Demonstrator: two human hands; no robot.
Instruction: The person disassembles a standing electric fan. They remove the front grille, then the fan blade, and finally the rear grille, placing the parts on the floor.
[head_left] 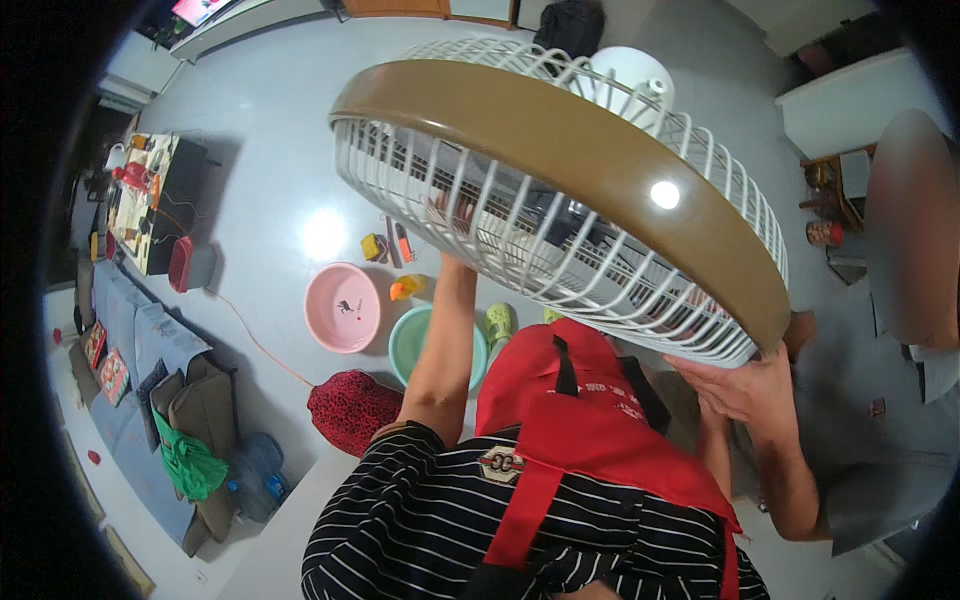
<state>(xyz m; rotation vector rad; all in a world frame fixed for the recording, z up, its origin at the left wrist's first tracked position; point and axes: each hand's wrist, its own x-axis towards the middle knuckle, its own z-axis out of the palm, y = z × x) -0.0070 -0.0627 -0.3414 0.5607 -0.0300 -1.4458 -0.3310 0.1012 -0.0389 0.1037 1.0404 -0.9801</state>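
Note:
A large white wire fan guard (500, 255) with a wide brown band around its middle is tilted close in front of me. My left hand (452, 213) reaches behind its lower wires and grips it, partly seen through the cage. Another person's hand (745, 388), its arm leading to a grey sleeve, supports the guard's lower right edge. Beside that arm a forearm (715, 445) comes up from behind my red apron (600, 440). It seems to be mine, with my right hand hidden. A white round part (630, 78) with a small knob shows behind the guard.
A pink basin (343, 308) and a green basin (402, 350) stand on the floor, left of my green shoes (499, 322). Small tools (403, 243) and a yellow bottle (407, 288) lie beyond. A cluttered table (150, 200) and a sofa (125, 380) are at left; a person (910, 240) is at right.

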